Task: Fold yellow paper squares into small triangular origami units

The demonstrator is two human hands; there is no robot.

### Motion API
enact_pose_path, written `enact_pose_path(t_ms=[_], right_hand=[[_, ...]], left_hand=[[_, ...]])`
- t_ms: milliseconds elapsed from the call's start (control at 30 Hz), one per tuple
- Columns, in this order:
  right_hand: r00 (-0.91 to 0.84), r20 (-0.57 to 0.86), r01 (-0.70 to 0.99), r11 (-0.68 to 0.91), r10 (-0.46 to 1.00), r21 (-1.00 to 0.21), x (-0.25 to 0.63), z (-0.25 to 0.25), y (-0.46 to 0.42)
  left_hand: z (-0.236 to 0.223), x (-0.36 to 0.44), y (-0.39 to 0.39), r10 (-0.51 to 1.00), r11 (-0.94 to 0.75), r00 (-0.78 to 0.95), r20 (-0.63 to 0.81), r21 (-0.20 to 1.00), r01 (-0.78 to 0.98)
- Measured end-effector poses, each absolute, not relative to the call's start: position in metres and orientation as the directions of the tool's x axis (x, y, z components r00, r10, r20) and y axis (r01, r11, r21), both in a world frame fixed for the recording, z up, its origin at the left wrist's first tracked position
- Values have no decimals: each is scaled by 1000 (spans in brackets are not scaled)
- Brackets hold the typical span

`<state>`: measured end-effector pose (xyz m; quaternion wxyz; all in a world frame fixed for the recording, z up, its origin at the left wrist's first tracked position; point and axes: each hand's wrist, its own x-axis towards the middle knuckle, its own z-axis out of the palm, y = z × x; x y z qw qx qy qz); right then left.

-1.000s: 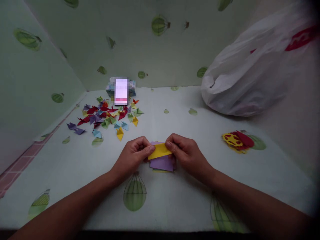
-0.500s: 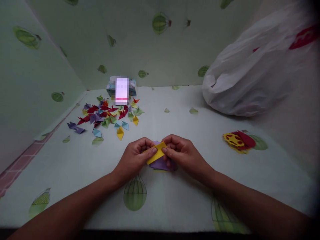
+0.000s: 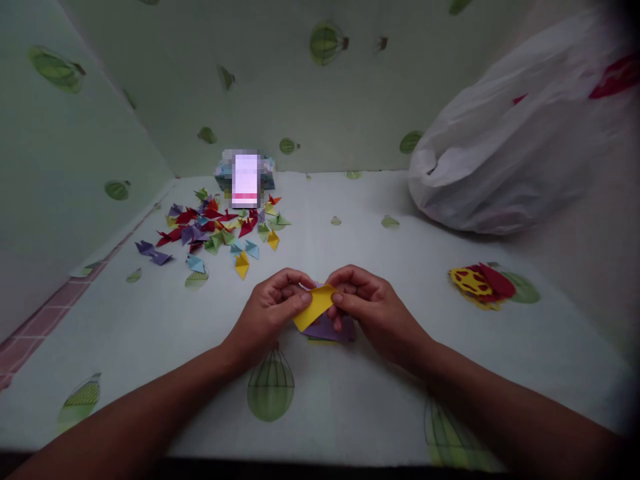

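A yellow sheet of origami paper (image 3: pixel 315 308) is pinched between my two hands. My left hand (image 3: pixel 280 301) grips its left edge with the thumb on top. On the opposite edge, the thumb and fingers of my right hand (image 3: pixel 361 297) are closed on the same paper. Beneath it lies a small stack of coloured paper squares (image 3: pixel 331 329), purple uppermost with green and yellow edges showing. The fingers hide parts of both the sheet and the stack.
Many folded paper pieces (image 3: pixel 215 230) lie scattered at the back left, before a lit phone screen (image 3: pixel 246 179) and a patterned box (image 3: pixel 270 175). A white plastic bag (image 3: pixel 480 160) bulges at the right. Red and yellow cut-outs (image 3: pixel 475 283) lie below it.
The yellow paper shows a larger face now, its upper edge bowed between the hands. Both hands have shifted only slightly, and the view has moved a little.
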<state>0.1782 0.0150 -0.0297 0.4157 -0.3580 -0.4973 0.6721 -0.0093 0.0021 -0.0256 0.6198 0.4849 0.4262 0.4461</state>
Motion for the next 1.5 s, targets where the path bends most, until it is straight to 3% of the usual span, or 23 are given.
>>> enact_pose_path(t_ms=[400, 767, 1200, 1500], right_hand=[[-435, -69, -313, -223, 898, -923, 179, -32, 12], [-400, -15, -191, -100, 916, -976, 181, -28, 14], [-446, 6, -282, -134, 895, -950, 177, -25, 11], [-384, 9, -263, -100, 923, -960, 177, -21, 9]], left_hand=[[-26, -9, 0, 970, 136, 224, -91, 971, -196], [-26, -9, 2, 966, 128, 245, -84, 977, -170], [-27, -9, 1, 951, 208, 284, -122, 932, -297], [-28, -10, 0, 951, 189, 295, -97, 934, -303]])
